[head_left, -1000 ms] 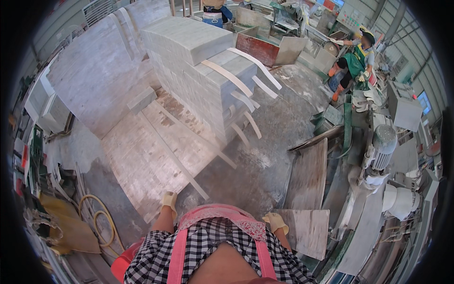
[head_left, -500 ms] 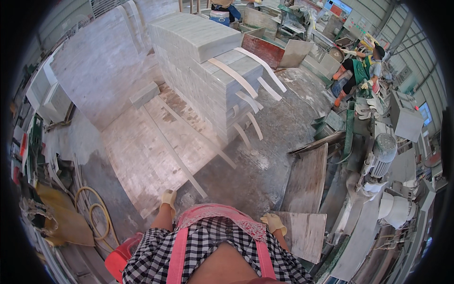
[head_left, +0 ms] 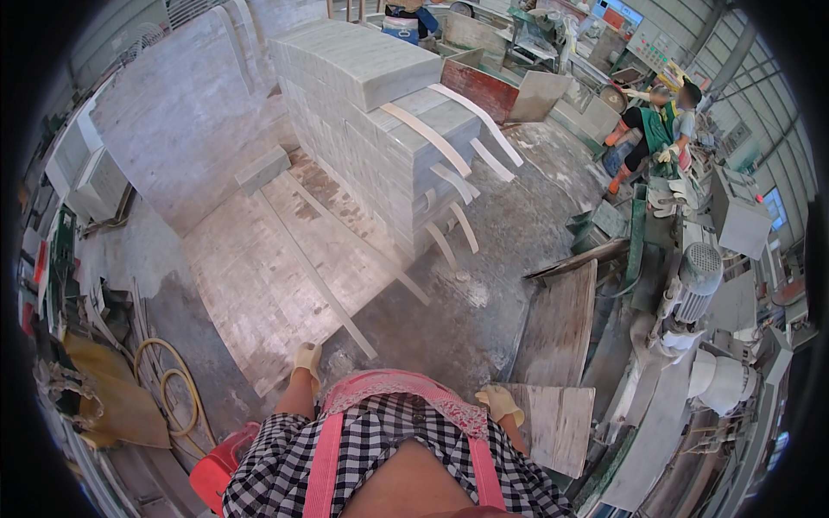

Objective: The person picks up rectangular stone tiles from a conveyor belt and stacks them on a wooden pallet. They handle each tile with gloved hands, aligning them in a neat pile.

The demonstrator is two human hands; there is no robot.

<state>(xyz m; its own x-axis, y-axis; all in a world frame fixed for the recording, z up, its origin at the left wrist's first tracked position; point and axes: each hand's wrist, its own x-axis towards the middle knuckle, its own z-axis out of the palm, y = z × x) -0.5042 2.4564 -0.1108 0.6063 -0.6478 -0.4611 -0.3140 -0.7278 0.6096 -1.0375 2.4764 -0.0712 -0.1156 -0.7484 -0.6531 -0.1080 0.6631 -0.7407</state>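
My left hand [head_left: 306,357], in a cream glove, hangs beside my body near the front edge of the pale board on the floor. Nothing shows in it, and its fingers look loosely apart. My right hand [head_left: 501,403], gloved alike, hangs at my other side close to a worn wooden board [head_left: 553,427]. Its fingers are loose too, with nothing seen in them. Ahead stands a tall stack of grey-white stone slabs [head_left: 350,164], with pale strips [head_left: 427,138] hanging over its lower right step. Two long strips [head_left: 315,272] lie on the floor board [head_left: 250,293], a stone block [head_left: 262,170] at their far end.
A large upright panel [head_left: 173,121] rises at the left. A yellow hose [head_left: 177,401] lies coiled beside a red container [head_left: 216,470]. Machinery with a motor [head_left: 699,281] lines the right. A co-worker in a green apron [head_left: 658,125] sits at the far right.
My hands stay low at my sides, with hardly any movement. The view has shifted very slightly. At the far right, the co-worker's head and upper body have moved a little.
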